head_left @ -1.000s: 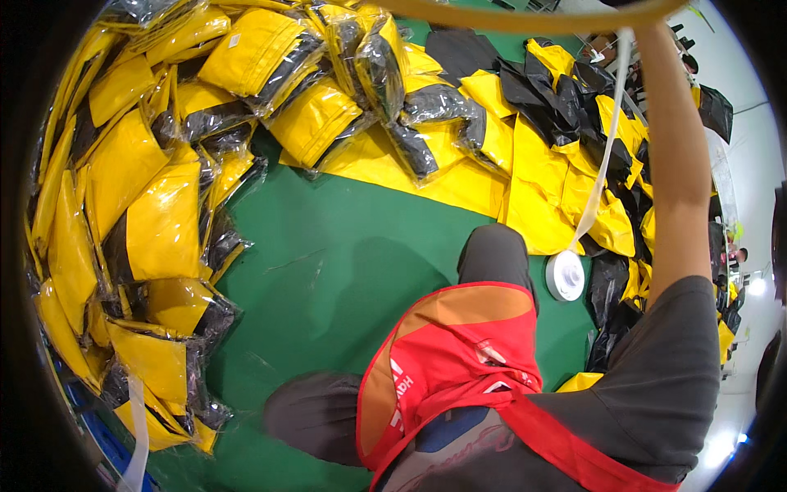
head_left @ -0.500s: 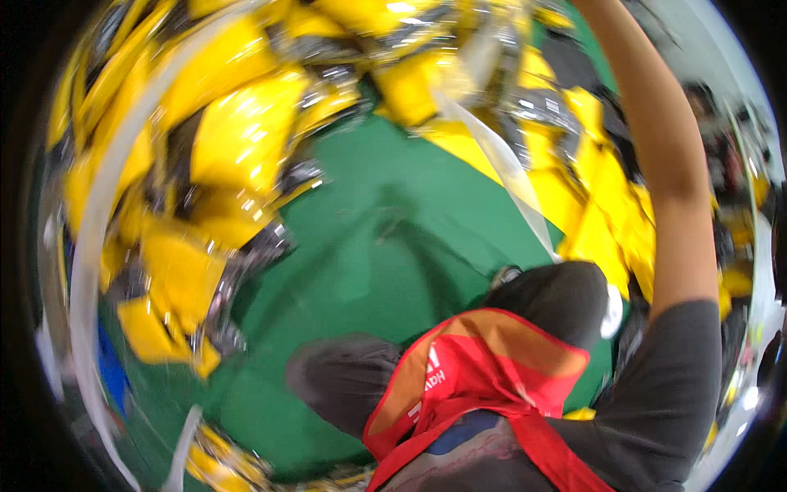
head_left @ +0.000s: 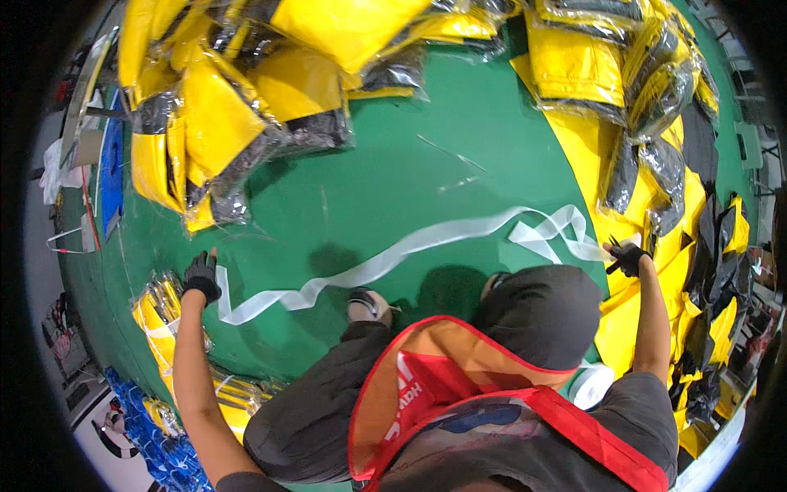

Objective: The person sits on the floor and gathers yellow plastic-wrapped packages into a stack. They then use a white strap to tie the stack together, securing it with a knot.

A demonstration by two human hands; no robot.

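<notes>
A long translucent white strip (head_left: 410, 243) stretches in loose curves between my two hands, just over the green floor. My left hand (head_left: 202, 276), in a dark fingerless glove, is at the strip's left end and appears closed on it, its fingers partly hidden. Out to the right, my gloved right hand (head_left: 629, 257) is closed around the folded right end of the strip. A small thin black tool seems to poke out from its fingers, too small to name. Yellow sheeting (head_left: 594, 189) lies beneath and beside that hand. A white roll (head_left: 592, 385) stands by my right knee.
Plastic-wrapped yellow and black packages (head_left: 307, 90) are heaped ahead and to the left. More wrapped packages (head_left: 574, 66) lie on the sheeting at far right. Bundled yellow packages (head_left: 156, 328) sit near my left forearm, with blue wrapped material (head_left: 152, 430) behind them.
The strip has come down from high over the left side and ahead to low across the floor. My right arm has dropped from raised ahead to the right side; my left arm has come into view.
</notes>
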